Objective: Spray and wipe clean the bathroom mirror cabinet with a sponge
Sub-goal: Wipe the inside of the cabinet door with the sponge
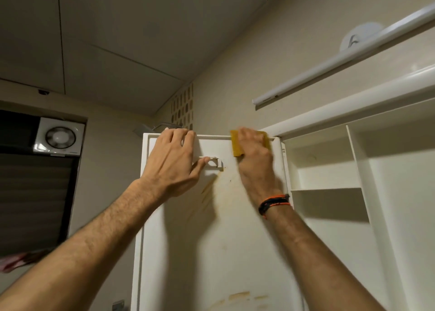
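The white cabinet door (211, 240) stands swung open, its stained inner face toward me. My left hand (175, 162) grips the door's top edge, fingers hooked over it, thumb lying by a small white bracket (215, 163). My right hand (255, 160) presses a yellow sponge (236, 146) against the door's upper right corner, near the hinge side; the hand covers most of the sponge and both are blurred. Brownish streaks (208, 188) mark the door below the bracket.
The open cabinet (329, 176) with white shelves and a vertical divider lies to the right. A tube light (341, 61) runs above it on the wall. An exhaust fan (60, 136) and a dark window sit at left. More brown stains (239, 296) show low on the door.
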The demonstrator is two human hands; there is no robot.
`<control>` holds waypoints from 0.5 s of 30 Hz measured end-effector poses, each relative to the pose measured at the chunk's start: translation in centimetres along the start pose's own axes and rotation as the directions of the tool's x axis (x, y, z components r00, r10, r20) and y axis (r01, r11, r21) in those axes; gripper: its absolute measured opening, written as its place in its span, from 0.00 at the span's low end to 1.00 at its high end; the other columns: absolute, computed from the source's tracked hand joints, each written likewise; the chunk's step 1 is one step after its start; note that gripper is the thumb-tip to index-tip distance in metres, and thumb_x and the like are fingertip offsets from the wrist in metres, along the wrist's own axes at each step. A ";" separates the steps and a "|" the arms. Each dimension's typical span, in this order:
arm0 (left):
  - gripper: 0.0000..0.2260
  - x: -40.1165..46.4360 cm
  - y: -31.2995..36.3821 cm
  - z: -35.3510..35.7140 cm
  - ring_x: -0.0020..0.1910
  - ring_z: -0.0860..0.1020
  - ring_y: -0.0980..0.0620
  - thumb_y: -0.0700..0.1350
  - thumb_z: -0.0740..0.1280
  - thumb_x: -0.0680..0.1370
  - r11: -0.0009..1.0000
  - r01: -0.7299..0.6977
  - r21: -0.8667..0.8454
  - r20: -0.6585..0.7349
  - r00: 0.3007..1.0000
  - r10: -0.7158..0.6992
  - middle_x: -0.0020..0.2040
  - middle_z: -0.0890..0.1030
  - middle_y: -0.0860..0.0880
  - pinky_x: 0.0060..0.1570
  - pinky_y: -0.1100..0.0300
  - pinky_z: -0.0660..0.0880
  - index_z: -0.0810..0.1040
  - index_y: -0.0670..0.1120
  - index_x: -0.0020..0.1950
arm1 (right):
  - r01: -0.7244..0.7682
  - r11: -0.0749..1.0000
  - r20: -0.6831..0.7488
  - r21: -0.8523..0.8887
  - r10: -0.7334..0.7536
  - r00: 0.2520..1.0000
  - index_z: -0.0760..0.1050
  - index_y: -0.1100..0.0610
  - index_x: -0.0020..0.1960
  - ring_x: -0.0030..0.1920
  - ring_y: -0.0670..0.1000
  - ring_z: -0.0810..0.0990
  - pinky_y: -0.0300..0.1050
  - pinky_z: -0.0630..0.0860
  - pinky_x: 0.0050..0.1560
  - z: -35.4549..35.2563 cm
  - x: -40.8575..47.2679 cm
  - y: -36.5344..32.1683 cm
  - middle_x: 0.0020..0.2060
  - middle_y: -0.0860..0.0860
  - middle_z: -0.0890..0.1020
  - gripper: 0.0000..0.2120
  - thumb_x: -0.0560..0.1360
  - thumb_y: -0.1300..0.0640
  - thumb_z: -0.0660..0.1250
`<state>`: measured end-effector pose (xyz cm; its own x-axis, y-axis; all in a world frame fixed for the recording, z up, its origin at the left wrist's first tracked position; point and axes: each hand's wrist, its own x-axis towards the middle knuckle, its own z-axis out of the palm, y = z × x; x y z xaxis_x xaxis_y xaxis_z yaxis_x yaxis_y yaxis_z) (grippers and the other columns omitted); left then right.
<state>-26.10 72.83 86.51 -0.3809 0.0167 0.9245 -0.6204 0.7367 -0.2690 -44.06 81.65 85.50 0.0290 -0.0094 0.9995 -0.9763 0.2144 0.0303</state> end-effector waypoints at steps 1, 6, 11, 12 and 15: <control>0.30 0.1 0.1 0.0 0.59 0.70 0.45 0.65 0.50 0.78 1.000 0.002 0.007 0.003 1.000 -0.002 0.63 0.74 0.42 0.64 0.49 0.66 0.69 0.43 0.66 | 0.058 0.998 0.022 0.018 -0.059 0.998 0.65 0.61 0.75 0.75 0.56 0.65 0.52 0.56 0.77 0.6 0.1 -1.3 0.72 0.57 0.70 0.28 0.76 0.71 0.62; 0.29 0.1 -0.3 0.1 0.59 0.70 0.45 0.64 0.52 0.79 1.000 -0.011 0.006 0.008 1.000 0.011 0.64 0.74 0.42 0.63 0.49 0.68 0.69 0.42 0.68 | 0.200 0.977 0.062 0.075 -0.205 0.977 0.65 0.61 0.75 0.76 0.54 0.64 0.52 0.54 0.78 1.2 0.0 -2.1 0.73 0.56 0.69 0.28 0.76 0.70 0.64; 0.32 0.0 -0.3 -0.2 0.59 0.70 0.46 0.66 0.48 0.77 1.000 -0.013 -0.005 0.005 1.000 0.013 0.64 0.73 0.43 0.62 0.50 0.68 0.68 0.43 0.69 | 0.025 0.999 -0.013 0.026 -0.025 1.000 0.68 0.60 0.74 0.74 0.53 0.67 0.46 0.52 0.77 -1.3 -0.5 3.8 0.72 0.55 0.71 0.28 0.75 0.74 0.59; 0.31 0.0 -0.4 -0.2 0.59 0.69 0.46 0.65 0.49 0.77 1.000 -0.010 -0.005 0.005 1.000 0.010 0.65 0.73 0.44 0.62 0.50 0.68 0.68 0.44 0.69 | 0.004 1.000 -0.019 0.020 -0.004 1.000 0.68 0.60 0.74 0.74 0.53 0.67 0.45 0.52 0.77 -1.4 -0.6 4.1 0.72 0.54 0.71 0.28 0.76 0.74 0.60; 0.30 -0.1 -0.4 0.0 0.60 0.69 0.47 0.65 0.50 0.78 1.000 -0.014 -0.003 0.001 1.000 0.014 0.65 0.73 0.44 0.64 0.50 0.67 0.67 0.43 0.69 | -0.051 0.999 -0.008 -0.004 0.051 0.999 0.66 0.59 0.75 0.75 0.53 0.65 0.46 0.51 0.78 -1.2 -0.3 2.9 0.73 0.54 0.70 0.29 0.75 0.74 0.59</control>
<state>-25.84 72.53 86.50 -0.3900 0.0264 0.9205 -0.6130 0.7384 -0.2809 -46.64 83.44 85.29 -0.0194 0.0092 0.9998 -0.9756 0.2184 -0.0209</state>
